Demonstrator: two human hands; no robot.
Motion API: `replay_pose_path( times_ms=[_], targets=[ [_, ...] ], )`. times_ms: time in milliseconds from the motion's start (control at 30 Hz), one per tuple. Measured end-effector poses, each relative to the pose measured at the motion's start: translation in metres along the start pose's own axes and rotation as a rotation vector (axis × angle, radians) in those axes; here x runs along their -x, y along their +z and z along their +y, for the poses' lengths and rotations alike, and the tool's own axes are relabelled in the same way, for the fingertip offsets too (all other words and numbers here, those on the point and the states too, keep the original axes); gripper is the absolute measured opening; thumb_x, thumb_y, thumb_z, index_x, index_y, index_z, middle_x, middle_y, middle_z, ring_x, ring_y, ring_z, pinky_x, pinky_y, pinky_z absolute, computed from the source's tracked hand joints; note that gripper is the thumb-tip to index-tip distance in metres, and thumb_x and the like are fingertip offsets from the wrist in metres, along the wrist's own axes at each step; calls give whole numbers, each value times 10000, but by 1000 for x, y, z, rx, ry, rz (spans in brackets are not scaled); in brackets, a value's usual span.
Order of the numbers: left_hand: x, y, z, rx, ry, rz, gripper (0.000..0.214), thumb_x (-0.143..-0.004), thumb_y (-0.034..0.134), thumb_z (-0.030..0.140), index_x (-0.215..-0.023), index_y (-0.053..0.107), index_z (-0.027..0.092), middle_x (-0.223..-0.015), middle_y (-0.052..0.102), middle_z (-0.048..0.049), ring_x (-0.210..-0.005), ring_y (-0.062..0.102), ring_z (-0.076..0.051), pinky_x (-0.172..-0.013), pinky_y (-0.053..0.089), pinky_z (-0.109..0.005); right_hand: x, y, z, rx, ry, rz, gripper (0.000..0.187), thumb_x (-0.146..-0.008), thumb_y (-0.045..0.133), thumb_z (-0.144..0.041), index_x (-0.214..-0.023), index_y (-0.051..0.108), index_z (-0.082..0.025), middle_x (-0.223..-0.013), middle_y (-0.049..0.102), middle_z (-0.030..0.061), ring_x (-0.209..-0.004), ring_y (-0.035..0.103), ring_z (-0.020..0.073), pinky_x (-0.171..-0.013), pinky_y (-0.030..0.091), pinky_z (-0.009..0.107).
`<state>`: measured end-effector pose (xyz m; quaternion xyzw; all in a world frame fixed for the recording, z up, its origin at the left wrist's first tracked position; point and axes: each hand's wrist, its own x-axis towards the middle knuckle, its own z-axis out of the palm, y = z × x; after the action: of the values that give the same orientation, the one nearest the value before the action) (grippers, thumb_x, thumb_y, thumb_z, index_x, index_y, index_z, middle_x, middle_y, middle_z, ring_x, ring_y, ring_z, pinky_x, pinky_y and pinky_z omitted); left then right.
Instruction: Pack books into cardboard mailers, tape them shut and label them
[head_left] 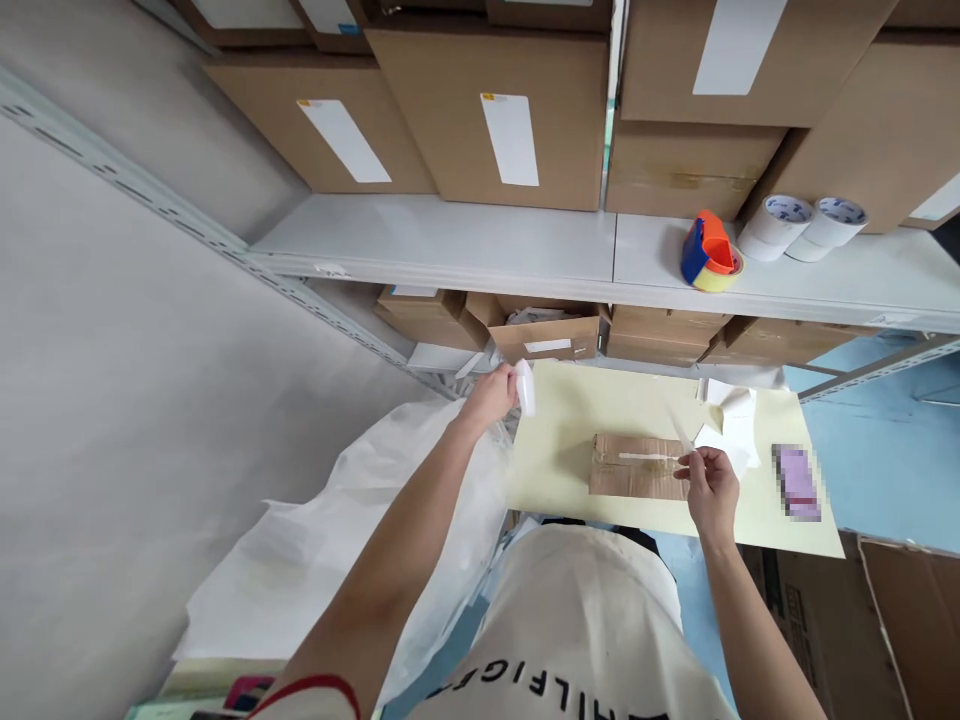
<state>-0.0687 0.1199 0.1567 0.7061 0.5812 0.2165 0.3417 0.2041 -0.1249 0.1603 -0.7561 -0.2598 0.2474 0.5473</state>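
My left hand point(491, 396) is closed on a white curled piece point(526, 388), paper or film, out over the left edge of the pale yellow table point(559, 400). In my right hand point(712, 487), thumb and fingers pinch a thin pale strip point(681, 428) that stands up from the fingertips. Below that strip lies a small brown cardboard box point(630, 480), flat on the table. A narrow white strip point(637, 456) runs along its top. My right fingers overlap the box's right end; whether they touch it I cannot tell.
White papers point(739, 415) and a blurred purple item point(797, 482) lie on the table's right side. Above it, a grey shelf point(450, 225) holds cartons, a tape dispenser point(705, 250) and white tape rolls point(776, 225). A big white bag point(360, 520) stands left; an open carton point(900, 610) right.
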Motion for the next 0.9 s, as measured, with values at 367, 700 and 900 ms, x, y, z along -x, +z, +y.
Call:
replay_pose_path(
  times_ms=[367, 700, 900],
  targets=[
    [-14, 21, -4, 339, -57, 169, 518, -812, 549, 207, -1329, 510, 228, -1509, 427, -102, -1460, 280, -283, -1165, 279, -478, 27, 18, 4, -103, -28, 26, 419, -794, 618, -619, -813, 548, -207, -679, 664, 14, -607, 645, 172, -640, 518, 328],
    [129, 71, 58, -45, 789, 20, 316, -772, 736, 415, -1006, 669, 214, -931, 704, -72, -902, 664, -232, -832, 505, -382, 45, 65, -25, -486, 137, -202, 368, -701, 724, -534, -729, 535, -220, -491, 331, -113, -423, 250, 60, -430, 262, 224],
    [121, 74, 56, 172, 605, 7, 147, -878, 548, 217, -833, 688, 218, -799, 735, -36, -773, 679, -174, -775, 510, -319, 47, 61, -23, -427, 121, -298, 277, -709, 702, -441, -883, 638, -235, -700, 553, -29, -589, 475, 119, -586, 426, 278]
  ],
)
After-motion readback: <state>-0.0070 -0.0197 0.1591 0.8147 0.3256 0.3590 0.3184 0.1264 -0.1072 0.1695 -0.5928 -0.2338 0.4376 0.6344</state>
